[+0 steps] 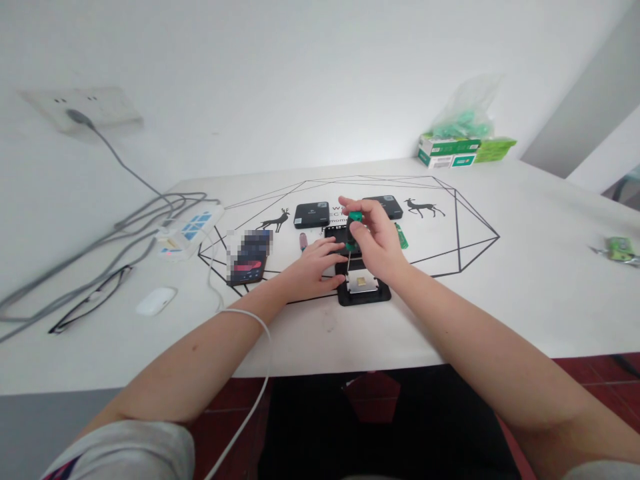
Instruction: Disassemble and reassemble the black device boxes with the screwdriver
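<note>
My right hand grips a screwdriver by its green and black handle. The shaft points down at the left side of a metal plate inside an opened black electronics box. Fingers spread, my left hand rests against the left edge of that box. Just behind it lies another black casing part, partly hidden by my hands. A green circuit board shows beyond my right hand. Whether the screwdriver tip sits in a screw is too small to tell.
Two closed black boxes, a left one and a right one, lie farther back. To the left are a phone, a white mouse, glasses and a power strip with cables. Green-and-white cartons stand against the wall.
</note>
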`<state>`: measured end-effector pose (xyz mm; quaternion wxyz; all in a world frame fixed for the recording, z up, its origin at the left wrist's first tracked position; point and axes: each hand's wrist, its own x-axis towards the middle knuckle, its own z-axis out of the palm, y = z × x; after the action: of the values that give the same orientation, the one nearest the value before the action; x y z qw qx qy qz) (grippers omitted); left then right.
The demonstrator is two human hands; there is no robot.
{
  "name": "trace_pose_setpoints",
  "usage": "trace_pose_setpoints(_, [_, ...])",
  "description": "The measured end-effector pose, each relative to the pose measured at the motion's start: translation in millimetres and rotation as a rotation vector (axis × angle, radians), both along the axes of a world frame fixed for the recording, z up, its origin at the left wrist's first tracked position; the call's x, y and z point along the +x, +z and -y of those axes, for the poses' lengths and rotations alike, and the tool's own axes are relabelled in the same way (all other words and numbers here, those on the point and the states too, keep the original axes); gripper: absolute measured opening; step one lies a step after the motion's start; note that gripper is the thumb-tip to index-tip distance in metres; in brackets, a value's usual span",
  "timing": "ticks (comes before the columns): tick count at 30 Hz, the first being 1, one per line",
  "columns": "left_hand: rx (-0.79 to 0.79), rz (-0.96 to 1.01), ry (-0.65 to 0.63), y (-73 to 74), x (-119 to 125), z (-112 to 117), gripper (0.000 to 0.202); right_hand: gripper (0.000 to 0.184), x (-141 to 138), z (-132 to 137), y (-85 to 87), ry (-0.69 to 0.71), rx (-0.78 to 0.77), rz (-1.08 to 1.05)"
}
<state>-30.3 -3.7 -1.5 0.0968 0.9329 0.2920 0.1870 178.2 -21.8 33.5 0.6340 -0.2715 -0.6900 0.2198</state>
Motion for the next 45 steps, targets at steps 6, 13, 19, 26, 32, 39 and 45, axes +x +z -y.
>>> trace_pose_setpoints(6, [0.035,0.025,-0.024,-0.6,-0.8,0.1,0.033,0.030,3.6,-5.2,4.3,-0.181,0.202,0.071])
trace_pose_setpoints(13, [0.025,0.037,-0.048,-0.6,0.2,0.5,0.029,0.016,0.2,-1.2,6.8,-0.154,0.137,0.059])
trace_pose_setpoints(19, [0.016,0.075,-0.055,0.4,7.5,7.0,0.022,0.040,-5.8,4.1,4.2,-0.090,-0.068,0.061])
trace_pose_setpoints(26, [-0.011,0.125,-0.052,-4.3,12.3,5.5,0.014,0.038,-2.6,-0.3,2.7,-0.101,0.061,0.085])
trace_pose_setpoints(32, [0.028,0.192,-0.054,-6.6,20.5,2.6,0.016,0.036,-2.8,-1.3,6.3,-0.144,0.175,0.148])
trace_pose_setpoints(39, [0.111,0.165,0.001,-4.1,19.4,2.6,0.015,0.029,-4.4,5.0,12.2,-0.191,0.186,0.157])
trace_pose_setpoints(45, [0.204,0.185,0.255,-8.7,-4.6,-27.5,0.014,0.027,5.6,-4.5,12.0,-0.324,0.171,-0.009])
